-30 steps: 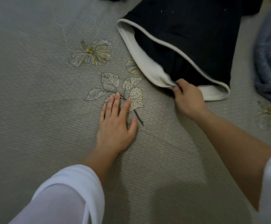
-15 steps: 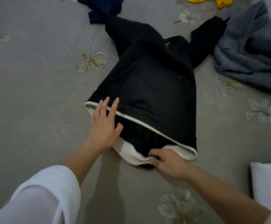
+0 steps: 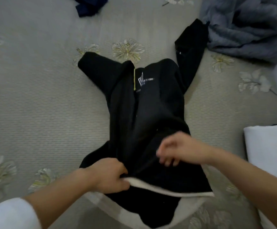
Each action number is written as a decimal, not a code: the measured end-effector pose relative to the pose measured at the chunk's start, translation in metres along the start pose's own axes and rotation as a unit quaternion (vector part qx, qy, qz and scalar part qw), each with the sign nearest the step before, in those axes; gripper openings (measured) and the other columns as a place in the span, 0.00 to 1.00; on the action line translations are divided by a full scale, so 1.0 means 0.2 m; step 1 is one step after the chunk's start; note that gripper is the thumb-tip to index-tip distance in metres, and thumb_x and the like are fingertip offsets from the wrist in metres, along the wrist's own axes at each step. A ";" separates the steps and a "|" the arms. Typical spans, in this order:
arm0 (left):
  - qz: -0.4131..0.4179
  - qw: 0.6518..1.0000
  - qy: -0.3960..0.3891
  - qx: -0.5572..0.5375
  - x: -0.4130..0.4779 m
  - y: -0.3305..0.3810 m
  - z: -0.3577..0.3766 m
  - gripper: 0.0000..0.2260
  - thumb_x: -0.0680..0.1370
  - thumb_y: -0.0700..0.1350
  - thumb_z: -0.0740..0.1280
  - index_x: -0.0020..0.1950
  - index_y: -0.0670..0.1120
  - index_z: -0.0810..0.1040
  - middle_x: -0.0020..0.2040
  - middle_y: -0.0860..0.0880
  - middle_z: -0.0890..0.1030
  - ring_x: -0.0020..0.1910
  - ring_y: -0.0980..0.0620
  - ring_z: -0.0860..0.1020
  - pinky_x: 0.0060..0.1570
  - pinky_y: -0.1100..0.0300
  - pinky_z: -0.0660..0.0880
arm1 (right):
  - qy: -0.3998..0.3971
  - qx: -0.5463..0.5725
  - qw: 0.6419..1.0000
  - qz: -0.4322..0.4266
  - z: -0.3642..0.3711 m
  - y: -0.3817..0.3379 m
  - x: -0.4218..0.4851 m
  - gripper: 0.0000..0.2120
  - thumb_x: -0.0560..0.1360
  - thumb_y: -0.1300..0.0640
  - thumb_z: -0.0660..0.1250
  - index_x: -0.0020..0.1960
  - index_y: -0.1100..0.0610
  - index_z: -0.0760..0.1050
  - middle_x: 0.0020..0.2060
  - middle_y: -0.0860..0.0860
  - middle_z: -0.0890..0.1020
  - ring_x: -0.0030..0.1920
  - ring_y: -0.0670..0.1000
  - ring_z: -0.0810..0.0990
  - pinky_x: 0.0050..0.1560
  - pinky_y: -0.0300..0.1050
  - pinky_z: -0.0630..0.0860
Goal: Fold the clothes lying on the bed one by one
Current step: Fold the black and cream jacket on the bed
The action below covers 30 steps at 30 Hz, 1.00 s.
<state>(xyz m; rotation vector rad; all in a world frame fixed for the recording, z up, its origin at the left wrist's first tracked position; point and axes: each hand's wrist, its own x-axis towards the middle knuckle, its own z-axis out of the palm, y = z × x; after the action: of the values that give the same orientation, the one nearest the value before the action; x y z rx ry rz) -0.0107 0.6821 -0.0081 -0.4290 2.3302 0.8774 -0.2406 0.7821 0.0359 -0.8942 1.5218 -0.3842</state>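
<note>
A black sweatshirt [image 3: 144, 109] with a cream hem band and a white chest logo lies along the middle of the bed, sleeves spread to the upper left and upper right. My left hand [image 3: 109, 176] grips the hem at its left end, fingers curled round the cream edge. My right hand [image 3: 175, 149] hovers blurred just above the lower right of the sweatshirt, fingers loosely curled; whether it holds any cloth is unclear.
A crumpled grey-blue garment [image 3: 243, 25] lies at the upper right. A dark navy garment [image 3: 90, 5] lies at the top edge. A white folded item [image 3: 269, 146] sits at the right. The grey bedspread [image 3: 35, 104] has flower prints.
The sweatshirt has been pulled nearer and turned so its logo side shows. My left hand went from lying flat to gripping the hem. My right hand left the hem and lifted.
</note>
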 end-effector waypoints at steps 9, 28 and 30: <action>-0.105 0.922 0.207 -0.311 0.11 -0.20 -0.35 0.02 0.75 0.43 0.69 0.46 0.46 0.78 0.40 0.48 0.82 0.36 0.48 0.81 0.37 0.58 0.76 | 0.461 -0.180 0.869 0.013 -0.30 -0.13 0.42 0.36 0.69 0.47 0.73 0.72 0.52 0.62 0.70 0.52 0.65 0.69 0.55 0.63 0.67 0.57 0.63; -0.217 0.947 0.149 -0.187 -0.08 0.03 0.10 0.14 0.72 0.53 0.65 0.34 0.45 0.70 0.33 0.47 0.81 0.33 0.48 0.82 0.35 0.55 0.78 | 0.562 -0.123 0.812 0.097 -0.30 0.13 0.19 0.12 0.74 0.61 0.62 0.57 0.62 0.74 0.56 0.60 0.76 0.59 0.60 0.72 0.58 0.52 0.67; -0.177 0.972 0.119 -0.097 -0.06 0.13 0.12 0.13 0.74 0.54 0.62 0.38 0.45 0.72 0.42 0.45 0.82 0.44 0.44 0.80 0.41 0.56 0.75 | 0.577 -0.165 0.797 0.061 -0.19 0.02 0.23 0.15 0.73 0.58 0.64 0.59 0.58 0.72 0.60 0.57 0.72 0.64 0.59 0.67 0.62 0.57 0.62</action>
<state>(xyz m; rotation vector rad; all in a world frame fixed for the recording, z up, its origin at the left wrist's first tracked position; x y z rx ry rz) -0.0037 0.7185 -0.0018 -1.0495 2.2800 0.9176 -0.2746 0.7416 0.0084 -0.8359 2.8381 -0.6391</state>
